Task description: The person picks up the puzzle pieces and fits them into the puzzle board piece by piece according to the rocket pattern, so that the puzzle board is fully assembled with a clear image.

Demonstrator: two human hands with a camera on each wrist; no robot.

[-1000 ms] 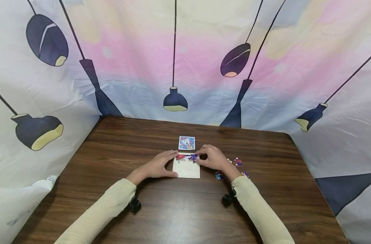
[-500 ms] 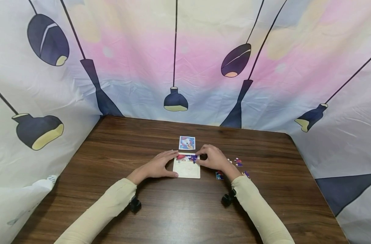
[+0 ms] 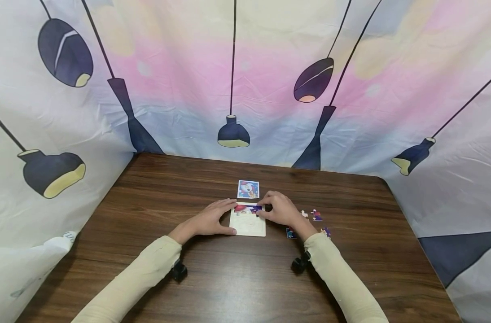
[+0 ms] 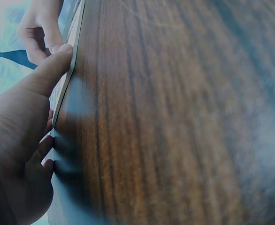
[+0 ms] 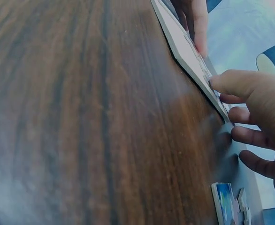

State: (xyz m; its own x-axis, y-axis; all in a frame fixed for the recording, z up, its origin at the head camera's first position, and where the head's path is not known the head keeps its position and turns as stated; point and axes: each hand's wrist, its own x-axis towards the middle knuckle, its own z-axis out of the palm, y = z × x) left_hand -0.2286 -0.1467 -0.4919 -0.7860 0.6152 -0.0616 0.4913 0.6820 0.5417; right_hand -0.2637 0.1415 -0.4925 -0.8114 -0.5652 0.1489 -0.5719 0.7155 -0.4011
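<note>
A pale puzzle board [image 3: 248,225] lies on the table, with a joined strip of puzzle pieces [image 3: 241,208] in red, white and purple along its far side. My left hand [image 3: 210,218] spans the board's left side, fingers at the far corner and thumb near the front corner; the left wrist view shows that thumb resting on the edge. At the strip's right end, my right hand [image 3: 282,209] pinches a dark purple puzzle piece between thumb and index finger, low on the board. The right wrist view shows the thumb [image 5: 226,82] over the board; the piece is mostly hidden.
A small picture card [image 3: 248,189] of a white cartoon figure lies just beyond the board. Several loose puzzle pieces [image 3: 316,215] lie to the right, some partly under my right forearm. A patterned curtain [image 3: 189,125] stands behind the wooden table [image 3: 168,179].
My right thumb and index finger have shifted slightly left over the board, and the purple piece now looks more level with the strip. My left hand keeps its place.
</note>
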